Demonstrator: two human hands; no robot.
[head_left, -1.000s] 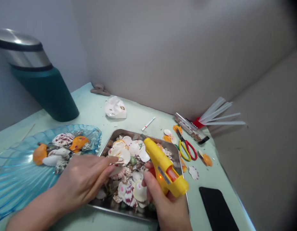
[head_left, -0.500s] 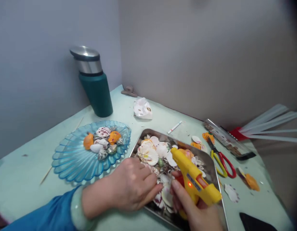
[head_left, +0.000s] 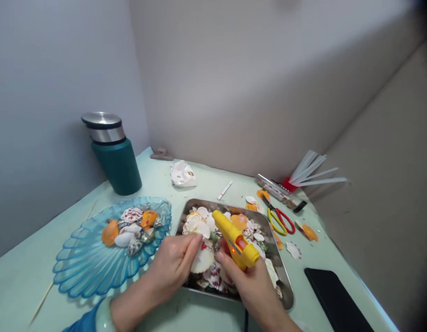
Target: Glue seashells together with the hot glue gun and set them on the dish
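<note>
A yellow hot glue gun [head_left: 234, 237], its small orange light lit, is gripped in my right hand [head_left: 255, 281]. Its nozzle points up and away over a metal tray [head_left: 287, 288] heaped with seashells [head_left: 199, 226]. My left hand [head_left: 177, 260] is closed in a pinch over the tray's left side; whatever its fingertips hold is hidden. A white shell [head_left: 202, 263] lies right beside that thumb, with a small red spot by it. To the left, a blue scalloped glass dish [head_left: 85, 258] carries several shells, among them orange and speckled ones.
A green bottle [head_left: 118, 168] stands behind the dish. Crumpled white paper [head_left: 183, 174] and a white stick [head_left: 225, 190] lie farther back. At right are scissors [head_left: 280, 221], loose shells [head_left: 308, 232], translucent sticks in a red holder [head_left: 290, 184], and a black phone-like slab [head_left: 334, 295].
The view has shifted, so the table's contents appear lower and farther left. My left hand has turned from palm-down over the shells to an upright pinch. The right still holds the glue gun.
</note>
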